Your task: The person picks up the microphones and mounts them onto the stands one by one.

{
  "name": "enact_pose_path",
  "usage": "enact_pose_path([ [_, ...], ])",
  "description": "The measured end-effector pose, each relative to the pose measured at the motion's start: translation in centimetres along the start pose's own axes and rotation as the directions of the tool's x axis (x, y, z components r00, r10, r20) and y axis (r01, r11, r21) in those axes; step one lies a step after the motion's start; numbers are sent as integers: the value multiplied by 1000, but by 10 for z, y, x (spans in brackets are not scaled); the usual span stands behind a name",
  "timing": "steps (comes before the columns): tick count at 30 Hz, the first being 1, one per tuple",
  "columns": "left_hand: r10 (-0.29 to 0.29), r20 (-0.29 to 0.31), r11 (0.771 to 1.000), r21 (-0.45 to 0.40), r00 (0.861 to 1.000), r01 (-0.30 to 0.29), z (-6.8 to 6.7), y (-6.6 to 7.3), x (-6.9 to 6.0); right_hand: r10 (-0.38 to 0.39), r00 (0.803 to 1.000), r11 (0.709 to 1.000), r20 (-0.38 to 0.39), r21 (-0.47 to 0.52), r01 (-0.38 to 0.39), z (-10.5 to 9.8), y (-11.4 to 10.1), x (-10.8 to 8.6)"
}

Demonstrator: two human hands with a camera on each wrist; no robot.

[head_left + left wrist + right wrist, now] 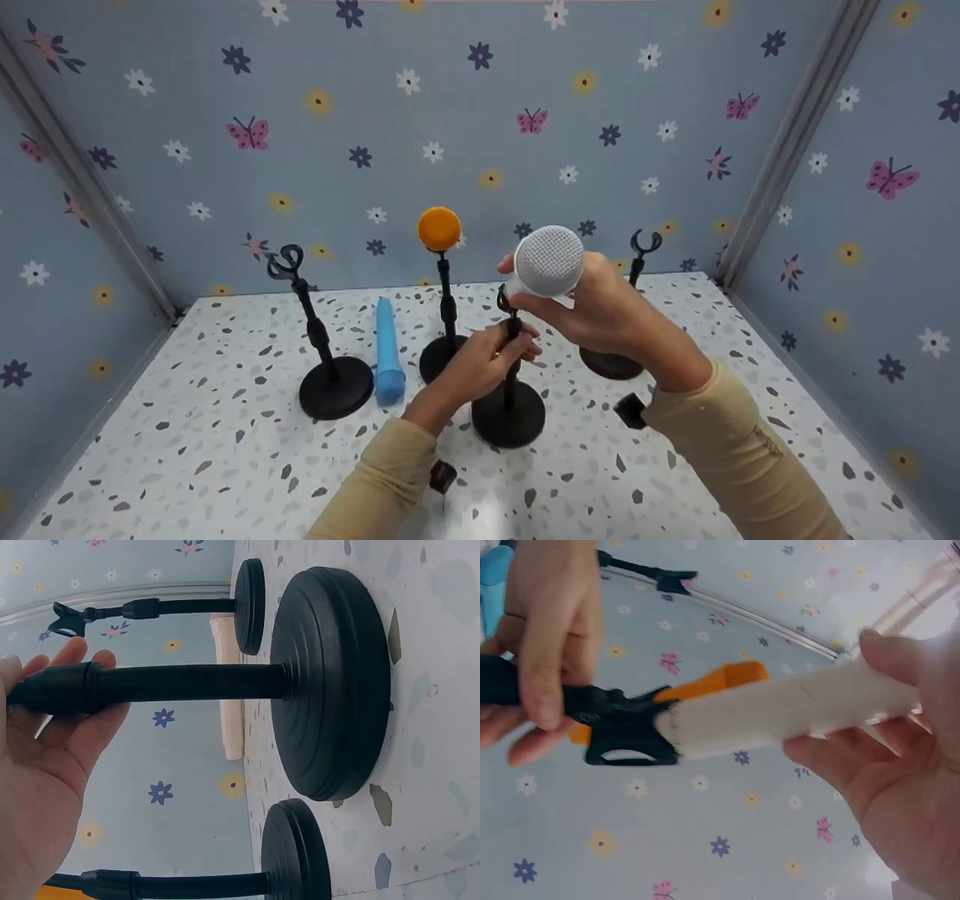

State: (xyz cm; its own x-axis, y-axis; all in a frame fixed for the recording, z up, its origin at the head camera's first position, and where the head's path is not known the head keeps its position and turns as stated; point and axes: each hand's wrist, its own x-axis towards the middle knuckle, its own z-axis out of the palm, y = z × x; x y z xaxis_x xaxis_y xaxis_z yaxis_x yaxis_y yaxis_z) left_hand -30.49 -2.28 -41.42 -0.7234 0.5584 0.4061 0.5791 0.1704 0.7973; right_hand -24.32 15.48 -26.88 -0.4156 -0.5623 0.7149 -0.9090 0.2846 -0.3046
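Observation:
Near the centre of the head view, the left hand (480, 364) grips the upper pole of a black stand (510, 420); its round base rests on the speckled table. Above it, the right hand (611, 315) holds a white microphone (550, 261), mesh head towards the camera. In the right wrist view, the microphone's tail end (727, 720) is at the stand's clip (634, 736); whether it sits inside the clip I cannot tell. The right fingers (832, 757) and thumb are around its body. The left wrist view shows the left hand (52, 757) round the pole's collar.
An orange-headed microphone (439, 229) is on a stand behind. A blue microphone (387, 352) lies left of it. Stands with bare clips are at far left (336, 388) and right (646, 241). A pale long object (231, 690) lies behind. Patterned walls (480, 135) surround the table (225, 450).

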Motion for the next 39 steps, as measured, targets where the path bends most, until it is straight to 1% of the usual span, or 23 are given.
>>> enact_pose_path([
  [2, -16, 13, 1000, 1, 1000, 16, -2, 2, -1, -12, 996, 998, 90, 55, 7, -7, 2, 5],
  [3, -35, 17, 999, -5, 999, 35, -3, 4, -1, -16, 992, 997, 121, 81, 6, -9, 3, 7],
  [5, -75, 16, 997, -21, 997, 75, -4, 7, 1, -37, 989, 994, 142, 104, 22, -12, 5, 8],
  [6, -86, 14, 996, -27, 996, 87, -4, 4, 2, -44, 989, 994, 143, 104, 29, -12, 5, 8],
  [9, -115, -13, 991, -67, 993, 113, -1, 7, 3, -29, 993, 997, 117, 80, 20, -12, 4, 6],
  [12, -107, -45, 992, -69, 993, 103, 2, 6, 1, 27, 998, 999, 48, 20, -28, -8, -1, 6],
  [15, -91, -77, 995, -59, 993, 86, 3, 5, 0, 68, 997, 995, -20, -77, -70, 0, -7, 7],
  [16, -87, -85, 995, -54, 993, 83, 3, 4, 0, 74, 997, 991, -26, -106, -76, 3, -9, 8],
  [18, -84, -93, 996, -37, 992, 81, 2, 5, 0, 72, 997, 986, -15, -147, -74, 8, -9, 10],
  [20, -85, -89, 996, -29, 992, 83, 1, 5, -1, 74, 997, 989, 4, -126, -73, 11, -5, 11],
  [22, -92, -72, 996, -18, 993, 91, 0, 6, 0, 84, 996, 995, 16, -60, -83, 11, 1, 9],
  [24, -91, -51, 996, -17, 995, 90, -2, 6, 1, 84, 996, 996, 4, -1, -84, 9, 7, 6],
  [26, -71, -26, 997, -17, 997, 70, -2, 5, 2, 81, 997, 996, -11, 25, -81, 6, 9, 2],
  [29, 5, 8, 1000, 15, 1000, -5, -5, 3, 1, 67, 998, 997, -20, 41, -66, 6, 10, -2],
  [31, 56, 26, 998, 34, 998, -57, -6, 1, 0, 63, 998, 997, -20, 39, -62, 6, 9, -3],
  [33, 92, 41, 995, 45, 995, -94, -7, -1, -1, 58, 998, 998, -22, 29, -58, 7, 9, -3],
  [35, 93, 48, 995, 33, 994, -95, -7, -2, -2, 50, 998, 999, -25, -8, -50, 7, 8, -3],
  [39, 71, 46, 997, 19, 996, -72, -6, -4, -4, 46, 999, 998, -18, -46, -46, 10, 11, -3],
])
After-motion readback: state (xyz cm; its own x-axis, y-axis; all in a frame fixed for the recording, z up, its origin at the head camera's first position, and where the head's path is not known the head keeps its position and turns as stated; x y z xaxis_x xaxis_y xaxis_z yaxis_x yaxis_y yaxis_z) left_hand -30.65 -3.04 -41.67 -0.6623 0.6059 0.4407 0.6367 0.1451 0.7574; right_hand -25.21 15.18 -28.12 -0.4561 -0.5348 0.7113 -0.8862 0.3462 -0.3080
